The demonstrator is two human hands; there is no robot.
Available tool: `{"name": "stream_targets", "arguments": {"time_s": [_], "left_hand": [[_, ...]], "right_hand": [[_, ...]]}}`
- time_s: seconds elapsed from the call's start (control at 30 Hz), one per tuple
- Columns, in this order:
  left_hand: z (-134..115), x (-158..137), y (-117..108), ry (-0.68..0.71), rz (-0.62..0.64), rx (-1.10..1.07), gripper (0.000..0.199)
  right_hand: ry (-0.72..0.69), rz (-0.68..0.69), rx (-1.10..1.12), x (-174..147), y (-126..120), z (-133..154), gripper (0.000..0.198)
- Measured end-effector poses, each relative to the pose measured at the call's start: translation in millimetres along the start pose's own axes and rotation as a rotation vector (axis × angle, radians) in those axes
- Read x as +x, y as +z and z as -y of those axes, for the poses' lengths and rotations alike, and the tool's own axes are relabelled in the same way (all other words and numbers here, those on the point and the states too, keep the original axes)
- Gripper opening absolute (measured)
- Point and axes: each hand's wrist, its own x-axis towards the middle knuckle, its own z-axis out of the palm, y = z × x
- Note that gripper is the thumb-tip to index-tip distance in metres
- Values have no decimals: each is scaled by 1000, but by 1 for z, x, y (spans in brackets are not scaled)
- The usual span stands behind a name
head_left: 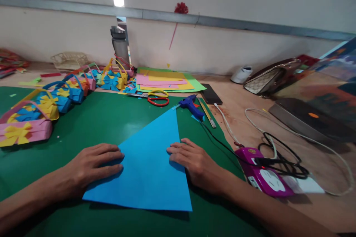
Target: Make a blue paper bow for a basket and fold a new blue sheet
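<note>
A sheet of blue paper, folded into a triangle-like shape with its point away from me, lies on the green mat. On its left slanting edge rest the stretched fingers of my left hand. My right hand lies with fingers extended over the right edge, its thumb side hidden underneath. Neither hand grips anything. Just beyond the paper's tip is a blue glue gun, its nozzle close to or touching the tip. Scissors with red and yellow handles lie to the left of it.
Several small paper baskets line the left side. Coloured paper sheets are stacked at the back, near a grey bottle. A yellow cutter, a phone, and a purple power strip with tangled cables occupy the right.
</note>
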Motion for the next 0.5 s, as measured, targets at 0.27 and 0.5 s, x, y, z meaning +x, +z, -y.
{"name": "stream_targets", "arguments": {"time_s": [0.27, 0.5], "left_hand": [[-6, 16, -3, -24, -56, -162, 33], [-7, -7, 1, -157, -91, -282, 40]], "right_hand": [[66, -13, 170, -6, -10, 20, 24], [201, -92, 344, 2, -8, 18, 24]]}}
